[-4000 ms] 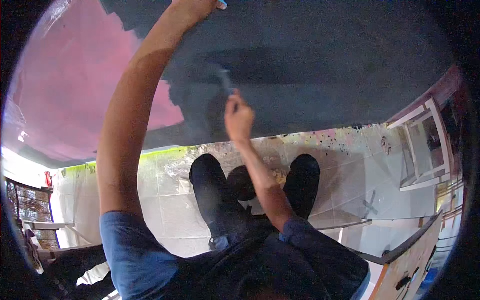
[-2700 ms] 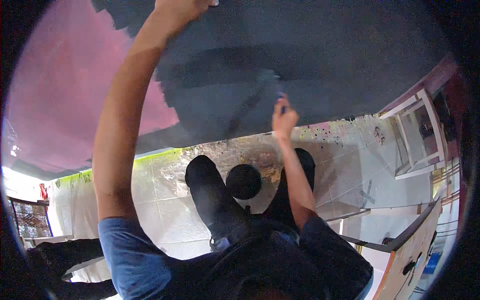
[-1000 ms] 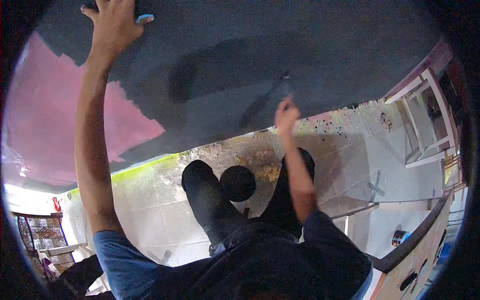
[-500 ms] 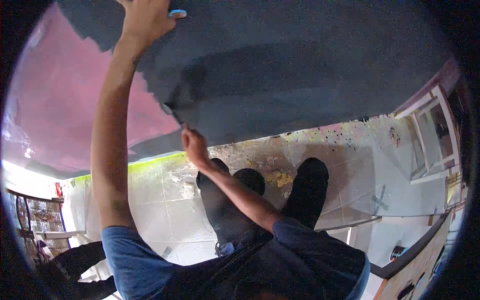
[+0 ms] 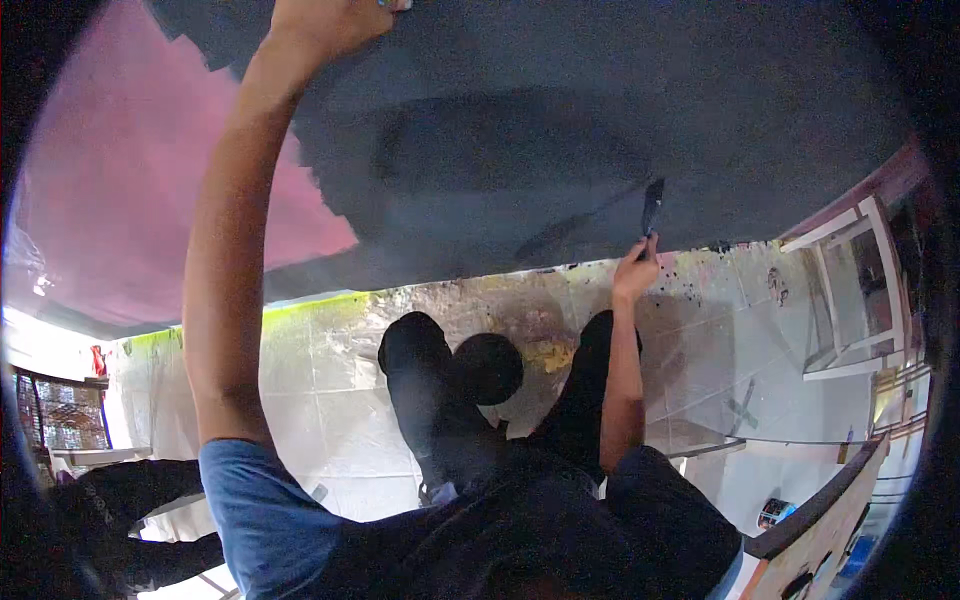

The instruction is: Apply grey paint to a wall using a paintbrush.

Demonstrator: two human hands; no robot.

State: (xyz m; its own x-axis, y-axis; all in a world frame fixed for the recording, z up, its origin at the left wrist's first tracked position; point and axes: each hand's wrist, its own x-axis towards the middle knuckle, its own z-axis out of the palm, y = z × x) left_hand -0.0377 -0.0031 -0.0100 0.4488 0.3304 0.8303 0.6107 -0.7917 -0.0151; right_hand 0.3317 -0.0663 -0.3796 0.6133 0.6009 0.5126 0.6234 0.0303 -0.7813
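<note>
My right hand (image 5: 637, 272) grips a dark paintbrush (image 5: 652, 205), its bristles pointing up against or just in front of the dark grey paint. Before me rises a broad surface (image 5: 480, 140), mostly dark grey, with a jagged-edged pink area (image 5: 190, 200) on the left. Slanting down and left from the brush is a darker streak; whether it is wet paint or shadow I cannot tell. My left hand (image 5: 330, 25) is raised at the top edge, partly cut off. Its fingers are bent around something with a small light-blue bit, mostly out of sight.
Paint-spattered sheeting (image 5: 330, 350) covers the floor below the painted surface. A round black object (image 5: 488, 368) sits between my legs. On the right stands a white wooden frame (image 5: 860, 290). A board with a dark edge (image 5: 820, 520) lies at lower right, and dark cloth (image 5: 130, 510) at lower left.
My right hand has swept the paintbrush rightward, away from the pink area's edge. My left hand has shifted slightly up and right, further out of the picture.
</note>
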